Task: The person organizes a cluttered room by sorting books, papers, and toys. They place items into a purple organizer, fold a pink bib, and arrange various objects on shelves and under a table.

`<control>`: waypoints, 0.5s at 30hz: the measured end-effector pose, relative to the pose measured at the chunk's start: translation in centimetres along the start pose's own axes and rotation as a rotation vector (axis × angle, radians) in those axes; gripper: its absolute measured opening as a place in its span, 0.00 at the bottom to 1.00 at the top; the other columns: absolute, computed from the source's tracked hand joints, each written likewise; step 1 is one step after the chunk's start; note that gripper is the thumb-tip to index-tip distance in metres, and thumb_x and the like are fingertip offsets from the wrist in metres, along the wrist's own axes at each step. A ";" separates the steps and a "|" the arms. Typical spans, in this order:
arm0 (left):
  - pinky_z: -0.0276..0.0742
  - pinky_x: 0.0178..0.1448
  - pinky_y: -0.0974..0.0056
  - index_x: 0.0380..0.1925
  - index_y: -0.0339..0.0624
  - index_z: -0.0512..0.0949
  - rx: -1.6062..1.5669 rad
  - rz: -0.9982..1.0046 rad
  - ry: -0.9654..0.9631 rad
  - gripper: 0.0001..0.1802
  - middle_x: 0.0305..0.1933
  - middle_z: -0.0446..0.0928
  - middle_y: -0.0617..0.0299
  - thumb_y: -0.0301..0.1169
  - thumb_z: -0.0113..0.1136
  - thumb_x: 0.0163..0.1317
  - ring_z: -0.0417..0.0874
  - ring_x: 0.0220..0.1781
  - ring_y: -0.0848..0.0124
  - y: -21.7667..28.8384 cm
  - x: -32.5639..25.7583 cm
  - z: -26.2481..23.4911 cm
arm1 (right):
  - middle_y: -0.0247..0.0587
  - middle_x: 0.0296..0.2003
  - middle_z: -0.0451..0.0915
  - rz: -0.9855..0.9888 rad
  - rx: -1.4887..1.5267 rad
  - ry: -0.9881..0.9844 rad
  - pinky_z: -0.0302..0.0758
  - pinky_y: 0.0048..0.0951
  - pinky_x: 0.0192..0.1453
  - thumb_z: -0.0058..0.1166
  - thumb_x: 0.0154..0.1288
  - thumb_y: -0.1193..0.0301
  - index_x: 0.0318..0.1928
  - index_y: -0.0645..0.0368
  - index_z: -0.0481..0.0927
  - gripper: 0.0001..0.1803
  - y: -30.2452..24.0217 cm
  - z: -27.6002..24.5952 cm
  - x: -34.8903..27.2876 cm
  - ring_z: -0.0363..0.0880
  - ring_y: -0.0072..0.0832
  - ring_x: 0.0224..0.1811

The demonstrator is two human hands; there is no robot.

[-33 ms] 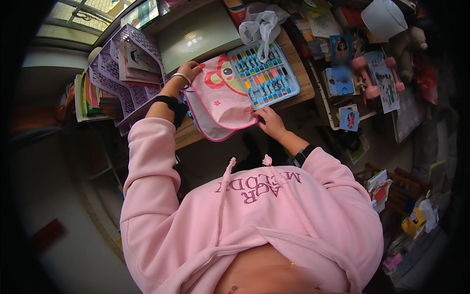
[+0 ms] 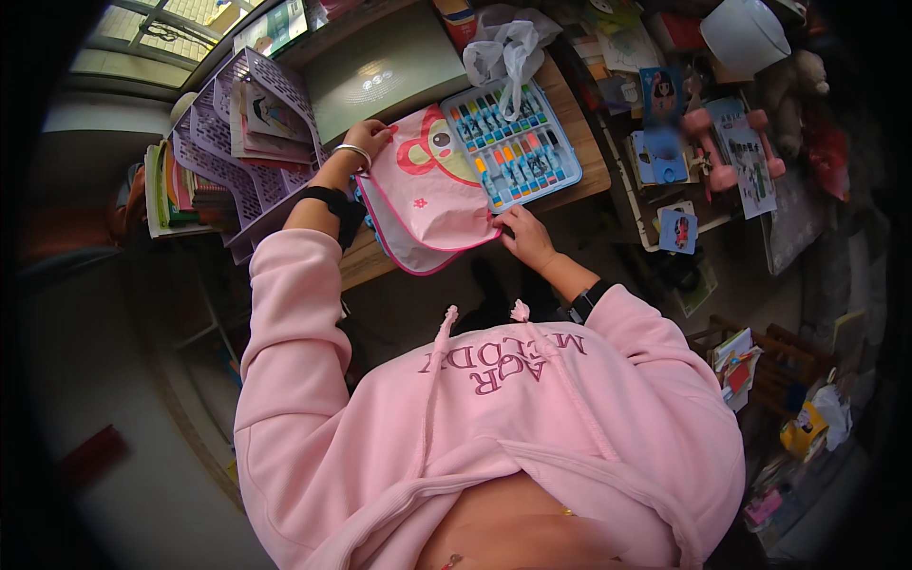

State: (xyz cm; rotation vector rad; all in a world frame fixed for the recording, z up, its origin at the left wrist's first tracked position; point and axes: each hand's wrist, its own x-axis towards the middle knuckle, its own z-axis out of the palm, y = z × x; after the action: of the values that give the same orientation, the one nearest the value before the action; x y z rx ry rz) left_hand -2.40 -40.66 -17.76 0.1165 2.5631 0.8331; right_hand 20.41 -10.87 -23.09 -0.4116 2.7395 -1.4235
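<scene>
A pink piece of fabric with a cartoon animal face and dark pink trim, like a folded child's apron (image 2: 446, 211), lies over the desk's near edge, its lower part hanging past it. At its upper left edge my left hand (image 2: 369, 142) is closed on the fabric, fingers curled. My right hand (image 2: 525, 235) pinches the lower right corner between thumb and fingers. Beside the apron lies an opened blue case of oil pastels (image 2: 576, 179), with two rows of coloured sticks; its left side is partly under the fabric.
A purple perforated file rack (image 2: 204, 161) with books stands at the left. Behind the apron is a pale box-like panel (image 2: 380, 71). A crumpled white plastic bag (image 2: 518, 57) overlaps the pastel case. To the right are a pink dumbbell (image 2: 724, 178), a white bucket (image 2: 746, 36) and papers.
</scene>
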 end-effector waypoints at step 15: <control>0.73 0.42 0.63 0.27 0.41 0.83 0.191 0.008 0.168 0.14 0.34 0.79 0.52 0.41 0.60 0.53 0.80 0.36 0.61 -0.3 -0.4 1.5 | 0.49 0.29 0.76 0.054 -0.033 0.407 0.73 0.39 0.34 0.48 0.53 0.80 0.35 0.60 0.70 0.07 5.1 -7.7 3.3 0.76 0.46 0.32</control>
State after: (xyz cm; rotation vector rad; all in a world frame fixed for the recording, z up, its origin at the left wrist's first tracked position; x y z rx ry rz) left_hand -1.40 -40.20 -18.91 0.1198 2.7991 0.6225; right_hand 14.96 -2.74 -22.37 -0.0476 3.0559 -1.6050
